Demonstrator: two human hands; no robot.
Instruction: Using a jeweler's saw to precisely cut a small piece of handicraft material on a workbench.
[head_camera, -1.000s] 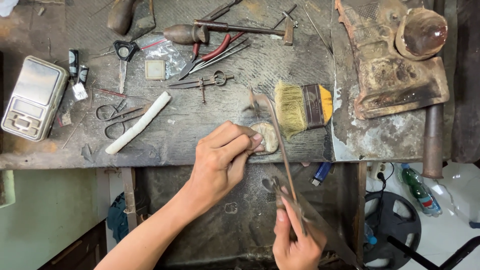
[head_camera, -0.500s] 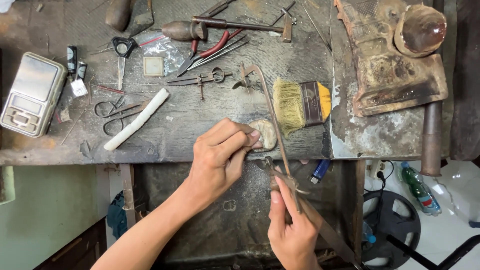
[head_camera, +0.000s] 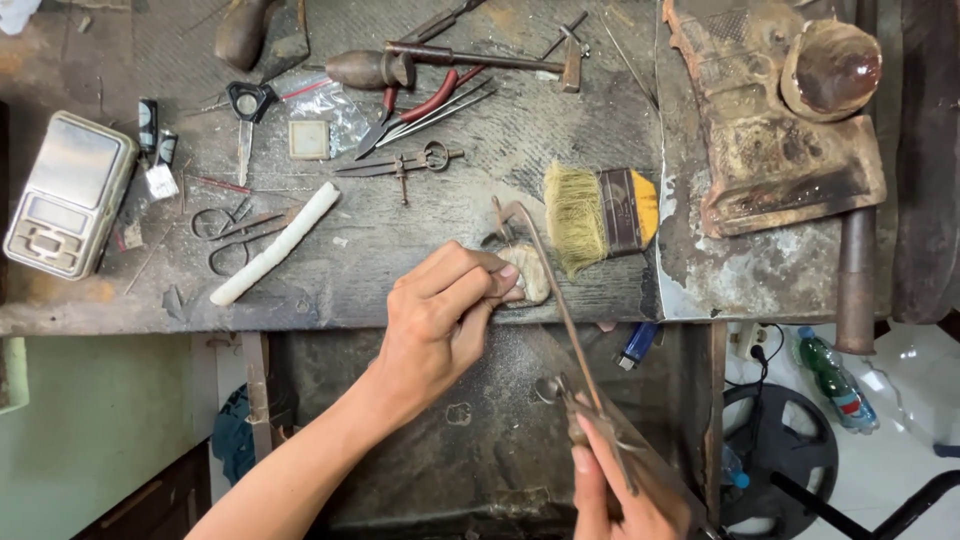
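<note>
My left hand (head_camera: 440, 320) reaches over the front edge of the worn workbench (head_camera: 400, 260). Its fingertips pinch a small pale piece (head_camera: 532, 275) against the bench edge. My right hand (head_camera: 610, 495), low in the view, grips the handle of a thin metal saw frame (head_camera: 548, 275). The frame slants up and away from that hand, and its far end lies right beside the pale piece and my left fingertips. A flat brush (head_camera: 600, 212) with yellow bristles lies just beyond the piece.
On the bench lie a small grey scale (head_camera: 65, 195), a white stick (head_camera: 275, 245), scissors (head_camera: 245, 110), red-handled pliers (head_camera: 430, 100), and a rusty metal block (head_camera: 770, 130) at right. A blue lighter (head_camera: 637, 345) and a plastic bottle (head_camera: 835, 380) sit below.
The saw frame slid away from me half a second ago and has now come back toward me with my right hand. My left hand stays on the pale piece.
</note>
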